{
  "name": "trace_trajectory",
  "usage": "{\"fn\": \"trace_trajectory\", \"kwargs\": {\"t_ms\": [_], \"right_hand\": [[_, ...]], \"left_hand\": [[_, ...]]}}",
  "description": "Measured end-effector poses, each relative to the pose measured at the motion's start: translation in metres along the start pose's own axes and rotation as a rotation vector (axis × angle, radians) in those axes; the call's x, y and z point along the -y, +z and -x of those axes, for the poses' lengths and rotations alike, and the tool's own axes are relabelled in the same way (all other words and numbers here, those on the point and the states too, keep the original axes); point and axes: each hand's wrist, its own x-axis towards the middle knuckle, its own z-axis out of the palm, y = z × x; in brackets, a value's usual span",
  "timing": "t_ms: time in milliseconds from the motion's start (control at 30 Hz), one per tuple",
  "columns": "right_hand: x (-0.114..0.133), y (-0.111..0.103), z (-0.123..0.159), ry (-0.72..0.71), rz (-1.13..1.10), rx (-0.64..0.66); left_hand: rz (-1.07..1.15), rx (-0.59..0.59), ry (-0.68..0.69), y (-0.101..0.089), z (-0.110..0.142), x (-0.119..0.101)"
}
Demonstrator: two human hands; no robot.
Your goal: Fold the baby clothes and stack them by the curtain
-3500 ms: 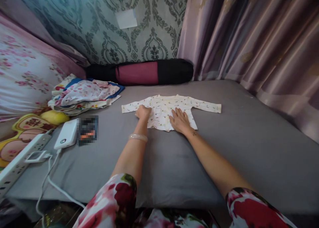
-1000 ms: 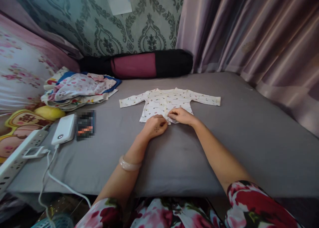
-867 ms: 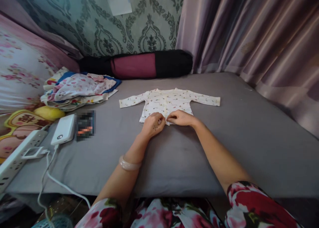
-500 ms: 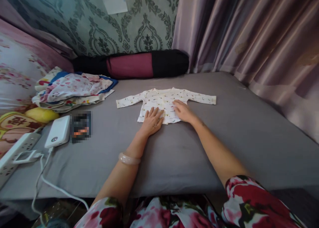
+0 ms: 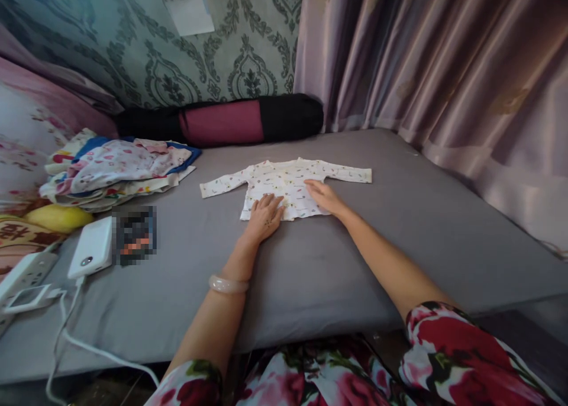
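A small white baby shirt [image 5: 286, 181] with a scattered print lies spread flat, both long sleeves stretched out sideways. My left hand [image 5: 265, 216] rests on its lower left part, palm down, fingers extended. On the lower right part lies my right hand [image 5: 326, 197], fingers stretched out and turned toward the shirt's middle. Neither hand grips the cloth. The hands cover parts of the bottom hem. A pale bangle [image 5: 228, 284] circles my left wrist.
The shirt lies on a grey sheet [image 5: 319, 276]. At left are a pile of folded clothes [image 5: 119, 169], a yellow cushion [image 5: 60, 216], a white power bank [image 5: 92, 246], a power strip [image 5: 26, 276] and a white cable [image 5: 102, 353]. A black and maroon bolster [image 5: 222, 122] lies along the wall.
The whole view has shifted slightly, so the scene sits a little further left. Both hands stay on the shirt, and the right fingers lie a bit closer together.
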Motion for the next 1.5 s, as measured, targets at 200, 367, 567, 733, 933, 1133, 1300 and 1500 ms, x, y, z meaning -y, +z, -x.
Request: {"fn": "trace_trajectory", "kwargs": {"t_ms": [200,367,567,733,933,1133,1300,1500], "right_hand": [[-0.029,-0.034,0.013,0.385,0.246,-0.131],[-0.026,-0.027,0.026,0.379,0.287,-0.018],[-0.001,-0.017,0.033,0.397,0.379,-0.071],[0.009,-0.014,0.046,0.380,0.490,-0.055],[0.009,-0.016,0.047,0.297,0.579,-0.017],[0.018,-0.005,0.015,-0.022,0.584,-0.039],[0.021,0.025,-0.011,-0.026,0.482,-0.001],[0.012,0.041,-0.013,-0.011,0.471,0.035]], "left_hand": [[0.028,-0.026,0.096,0.002,0.000,-0.001],[0.020,0.030,0.083,0.005,0.001,-0.001],[-0.032,0.058,0.016,0.004,0.003,-0.004],[-0.105,0.078,-0.042,0.010,0.003,-0.005],[-0.124,0.091,-0.022,0.003,0.001,-0.005],[-0.129,-0.011,0.008,-0.010,-0.026,0.007],[-0.268,-0.028,0.037,0.003,-0.041,0.026],[-0.361,-0.020,-0.029,0.017,-0.037,0.034]]}}
